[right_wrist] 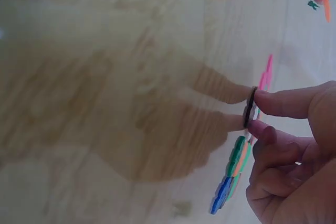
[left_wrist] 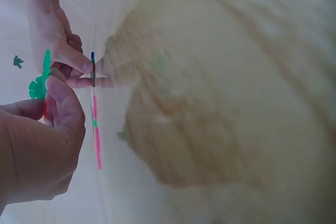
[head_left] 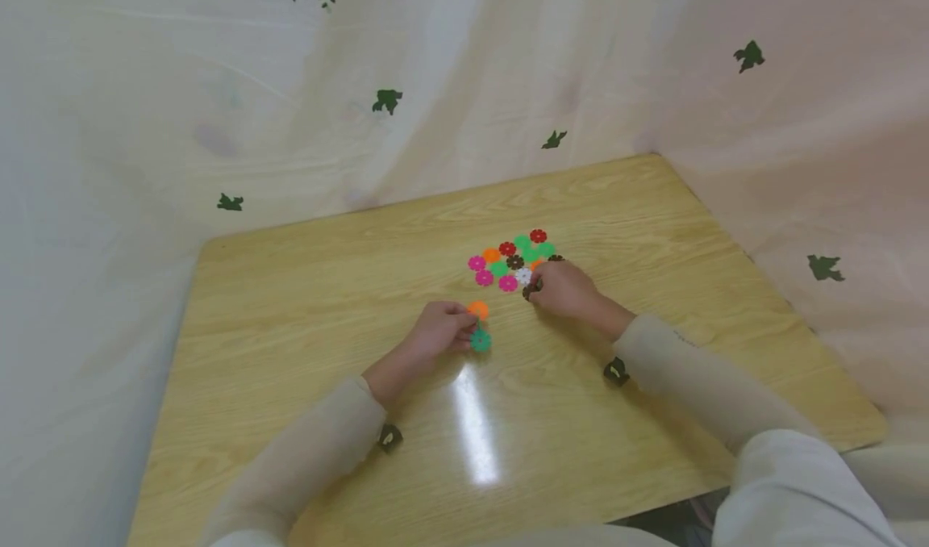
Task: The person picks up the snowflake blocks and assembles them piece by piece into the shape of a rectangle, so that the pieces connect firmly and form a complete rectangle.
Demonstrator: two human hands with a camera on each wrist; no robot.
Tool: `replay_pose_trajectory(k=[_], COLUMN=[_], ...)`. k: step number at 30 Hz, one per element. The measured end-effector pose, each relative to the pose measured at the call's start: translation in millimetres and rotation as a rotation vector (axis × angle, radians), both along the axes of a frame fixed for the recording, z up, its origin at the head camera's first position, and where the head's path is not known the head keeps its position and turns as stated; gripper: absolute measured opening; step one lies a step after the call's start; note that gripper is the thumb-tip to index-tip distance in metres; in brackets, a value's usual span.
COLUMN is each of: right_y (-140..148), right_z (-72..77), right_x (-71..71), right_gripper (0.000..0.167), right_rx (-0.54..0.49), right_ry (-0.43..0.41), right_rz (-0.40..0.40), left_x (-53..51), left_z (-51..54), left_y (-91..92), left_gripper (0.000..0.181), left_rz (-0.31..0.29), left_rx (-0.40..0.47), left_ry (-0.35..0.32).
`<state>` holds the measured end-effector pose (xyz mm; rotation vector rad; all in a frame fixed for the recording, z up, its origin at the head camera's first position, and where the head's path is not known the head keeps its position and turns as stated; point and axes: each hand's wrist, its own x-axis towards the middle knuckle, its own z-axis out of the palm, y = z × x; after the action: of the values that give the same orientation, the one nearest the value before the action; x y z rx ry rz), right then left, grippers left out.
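My left hand (head_left: pixel 434 331) pinches flower-shaped plastic discs above the table: a teal-green disc (head_left: pixel 481 340) joined to an orange disc (head_left: pixel 478 310). In the left wrist view the green disc (left_wrist: pixel 38 87) stands out between thumb and fingers. To the right, my right hand (head_left: pixel 566 290) is down at the near right edge of a cluster of similar discs. Its thumb and a finger pinch a dark brown disc (right_wrist: pixel 250 107) by its rim, low at the tabletop. Beside it lie a white disc (head_left: pixel 523 276) and a pink disc (head_left: pixel 508 283). The hand partly covers an orange disc.
The cluster holds several more flat discs, among them a red disc (head_left: pixel 538 235), a green disc (head_left: pixel 499 269) and a blue disc (right_wrist: pixel 222 194). They lie on a glossy wooden table (head_left: pixel 290 313). Pale patterned curtains (head_left: pixel 450 63) hang behind the table and at its sides.
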<state>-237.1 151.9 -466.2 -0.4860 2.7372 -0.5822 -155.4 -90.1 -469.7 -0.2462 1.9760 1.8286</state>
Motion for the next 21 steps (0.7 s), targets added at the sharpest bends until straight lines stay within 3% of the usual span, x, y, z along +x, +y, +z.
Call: replay_pose_trajectory(k=[7,13,16,21], right_y=[-6,-13,-20,-28], right_z=[4.9,9.8,15.3,23.7], right_x=[2.1,8.7,11.8,16.9], right_gripper=[0.016,0.007,0.011,0.015], right_rx=[-0.044,-0.275,-0.415,-0.518], right_ry=[-0.044,-0.100,-0.108,-0.092], right_rz=[0.054,0.092,0.108,0.130], left_x=[-1.7,-0.4,1.3,3.5], left_z=[3.4,5.2,5.2,6.0], left_y=[2.5,3.7,3.3,3.2], left_gripper=[0.019,0.017,0.015,0.013], left_rz=[-0.003,-0.037,-0.043,-0.059], left_rx=[0.011,0.014,0.019,0.019], left_ry=[0.027,0.035,0.030,0.038])
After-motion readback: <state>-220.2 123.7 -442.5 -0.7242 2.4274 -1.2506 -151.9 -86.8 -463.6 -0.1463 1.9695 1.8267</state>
